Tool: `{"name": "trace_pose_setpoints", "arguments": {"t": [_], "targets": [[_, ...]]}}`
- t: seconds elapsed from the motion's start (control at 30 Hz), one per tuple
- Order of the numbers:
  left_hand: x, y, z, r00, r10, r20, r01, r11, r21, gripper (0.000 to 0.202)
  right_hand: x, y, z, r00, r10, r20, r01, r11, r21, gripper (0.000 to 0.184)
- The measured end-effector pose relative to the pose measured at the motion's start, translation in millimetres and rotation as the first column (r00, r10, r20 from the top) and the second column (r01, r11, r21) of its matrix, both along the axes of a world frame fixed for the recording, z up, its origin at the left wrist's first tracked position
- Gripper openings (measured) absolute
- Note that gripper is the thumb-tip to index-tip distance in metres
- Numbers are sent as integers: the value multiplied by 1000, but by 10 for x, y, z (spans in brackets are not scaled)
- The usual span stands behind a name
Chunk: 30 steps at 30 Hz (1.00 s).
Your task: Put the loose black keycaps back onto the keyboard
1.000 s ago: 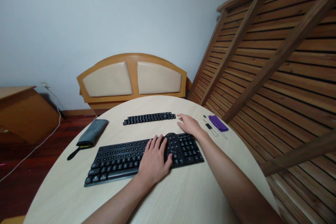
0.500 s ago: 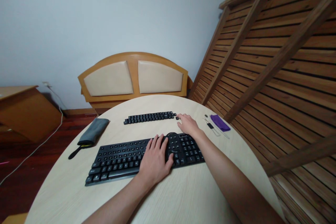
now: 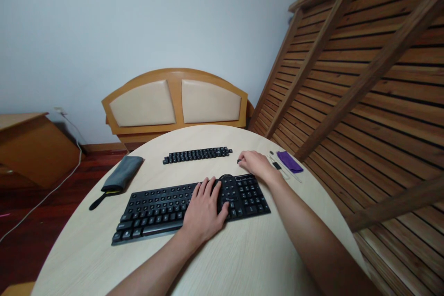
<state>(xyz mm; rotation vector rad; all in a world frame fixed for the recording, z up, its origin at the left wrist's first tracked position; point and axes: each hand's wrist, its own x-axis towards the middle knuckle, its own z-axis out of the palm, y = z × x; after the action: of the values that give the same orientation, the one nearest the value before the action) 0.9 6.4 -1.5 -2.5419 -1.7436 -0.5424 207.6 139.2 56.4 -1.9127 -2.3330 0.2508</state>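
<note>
A black keyboard (image 3: pixel 156 208) lies across the round table, with keycaps gone from its upper rows and from a block left of the number pad. My left hand (image 3: pixel 204 208) rests on it, fingers stretched out over the right part of the main keys. Beyond the keyboard, loose black keycaps (image 3: pixel 196 154) stand in staggered rows. Off the right end of those rows, my right hand (image 3: pixel 255 164) pinches one small black keycap (image 3: pixel 239 161) between its fingertips. A coiled black cable (image 3: pixel 227 177) shows behind the keyboard.
A grey pouch (image 3: pixel 123 173) with a black strap lies at the table's left. On the right are a folded purple cloth (image 3: pixel 290 162), a wire tool with a dark handle (image 3: pixel 276 165) and a small dark item. A slatted wooden frame (image 3: pixel 347 101) leans beside the table (image 3: pixel 243 254).
My right hand has closed on the keycap beside the right end of the rows and moved right with it. My left hand stays on the keyboard.
</note>
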Motion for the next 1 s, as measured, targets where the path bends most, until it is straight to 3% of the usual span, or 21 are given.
{"name": "trace_pose_setpoints", "arguments": {"t": [0.13,0.27,0.5,1.0], "targets": [[-9,4,-13,1000,-16,16,16,1000,1,70,19,-237,282,987,139,-80,-140,990,-3,20],[-11,2,-13,1000,-14,7,14,1000,8,74,-20,-448,407,962,250,-107,-260,962,-88,15],[-7,1,-19,1000,-14,-1,14,1000,10,72,-117,-559,367,906,414,-88,-423,889,-178,17],[9,-20,25,1000,0,-19,0,1000,-14,71,-188,-539,277,909,415,19,-399,885,-239,19]]}}
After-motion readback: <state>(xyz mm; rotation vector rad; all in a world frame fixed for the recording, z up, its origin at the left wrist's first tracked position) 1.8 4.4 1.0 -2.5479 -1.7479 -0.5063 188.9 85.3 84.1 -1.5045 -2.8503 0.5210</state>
